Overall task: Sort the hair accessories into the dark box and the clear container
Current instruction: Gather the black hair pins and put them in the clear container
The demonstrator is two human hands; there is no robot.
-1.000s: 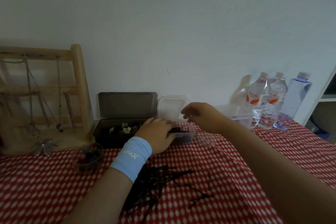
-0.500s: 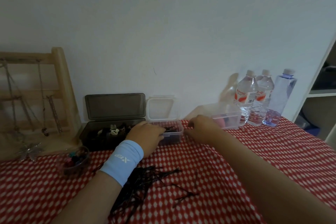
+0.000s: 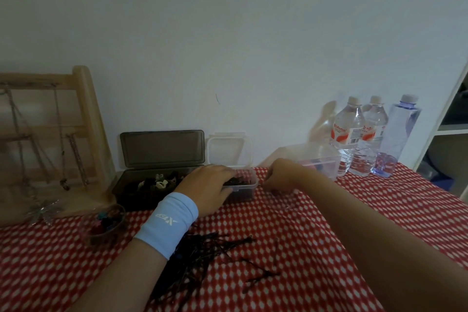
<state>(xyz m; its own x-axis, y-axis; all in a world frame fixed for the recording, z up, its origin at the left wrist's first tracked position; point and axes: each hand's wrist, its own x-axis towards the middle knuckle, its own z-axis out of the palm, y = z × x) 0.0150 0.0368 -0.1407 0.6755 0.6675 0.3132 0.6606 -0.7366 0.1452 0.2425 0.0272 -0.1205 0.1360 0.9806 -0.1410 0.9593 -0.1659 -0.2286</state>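
The dark box (image 3: 131,195) stands open against the wall with black and pale hair ties inside. Right beside it is the small clear container (image 3: 247,186), which has black hairpins in it and its lid propped up behind. My left hand (image 3: 207,187), with a light blue wristband, holds the container's left side, thumb along the front. My right hand (image 3: 283,177) is down on the cloth just right of the container with its fingers curled; what is under them is hidden. A pile of black hairpins (image 3: 202,256) lies on the cloth under my left forearm.
A few loose pins (image 3: 260,275) lie nearer me. A small cup of coloured clips (image 3: 107,223) sits at the left by a wooden jewellery stand (image 3: 86,119). A larger clear tub (image 3: 319,159), three water bottles (image 3: 349,134) and a white shelf (image 3: 450,129) are at the right.
My right hand has dropped from above the clear container to the cloth just right of it. My left hand has stayed on the container.
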